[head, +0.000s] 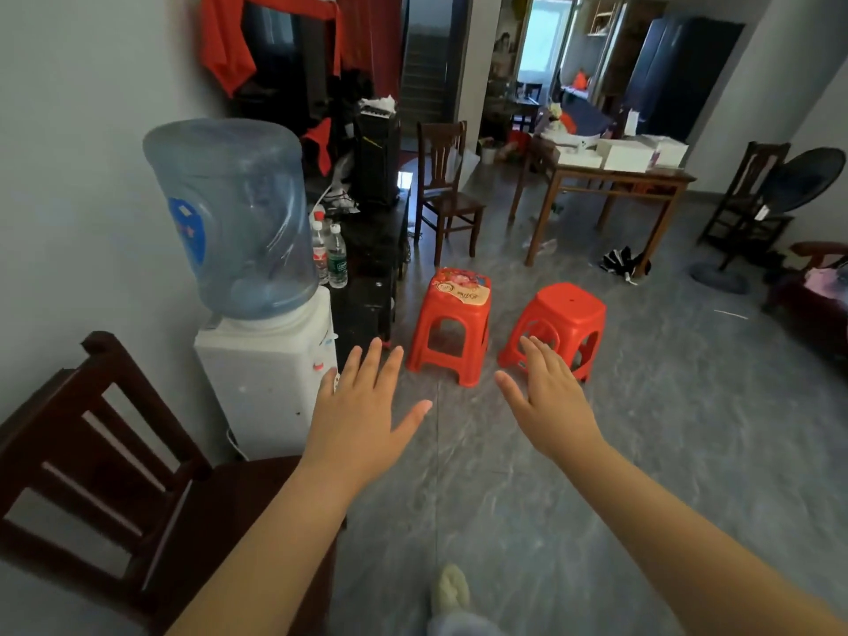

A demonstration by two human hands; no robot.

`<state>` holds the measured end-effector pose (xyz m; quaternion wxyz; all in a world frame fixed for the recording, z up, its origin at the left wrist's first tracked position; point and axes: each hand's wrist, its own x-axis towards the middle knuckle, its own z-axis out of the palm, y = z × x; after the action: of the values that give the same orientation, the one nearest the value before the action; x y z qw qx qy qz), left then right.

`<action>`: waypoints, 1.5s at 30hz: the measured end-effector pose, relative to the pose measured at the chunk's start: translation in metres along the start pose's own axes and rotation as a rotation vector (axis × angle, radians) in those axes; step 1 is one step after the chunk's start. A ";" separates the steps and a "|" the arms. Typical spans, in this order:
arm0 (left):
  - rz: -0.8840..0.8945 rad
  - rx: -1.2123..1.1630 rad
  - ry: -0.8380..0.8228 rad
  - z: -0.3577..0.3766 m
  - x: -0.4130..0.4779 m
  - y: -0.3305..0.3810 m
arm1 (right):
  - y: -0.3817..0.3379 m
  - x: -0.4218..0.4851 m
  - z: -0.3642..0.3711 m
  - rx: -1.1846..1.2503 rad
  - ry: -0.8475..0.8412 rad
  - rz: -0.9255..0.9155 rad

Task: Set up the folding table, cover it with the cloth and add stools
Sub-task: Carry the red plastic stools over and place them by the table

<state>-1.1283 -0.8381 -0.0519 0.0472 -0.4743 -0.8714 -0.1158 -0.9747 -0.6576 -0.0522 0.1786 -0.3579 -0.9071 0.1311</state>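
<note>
Two red plastic stools stand side by side on the grey floor ahead. The left stool (452, 319) has a printed label on its seat; the right stool (557, 325) has a plain seat. My left hand (362, 413) is stretched forward, palm down, fingers spread, holding nothing, short of the left stool. My right hand (548, 406) is also open with fingers apart, its fingertips overlapping the right stool's near leg in view; contact cannot be told. No folding table or cloth is in sight.
A water dispenser (257, 314) stands against the left wall, with a dark wooden chair (105, 461) at my near left. Behind the stools are a black cabinet (371, 277), another wooden chair (447, 190) and a wooden table (610, 185) holding white boxes. A fan (798, 185) stands far right.
</note>
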 end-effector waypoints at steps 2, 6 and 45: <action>-0.011 -0.029 -0.001 0.012 0.033 -0.006 | 0.008 0.036 0.016 -0.003 -0.009 0.004; -0.013 -0.037 -0.017 0.045 0.123 -0.017 | 0.037 0.125 0.048 0.008 -0.013 0.023; -0.266 -0.131 -0.487 0.628 1.069 -0.083 | 0.446 0.959 0.516 0.154 -0.392 0.634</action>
<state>-1.7642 0.1453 -0.4676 -0.2099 -0.3717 -0.9023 -0.0598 -1.5739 0.2695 -0.4594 -0.0211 -0.5743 -0.7559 0.3137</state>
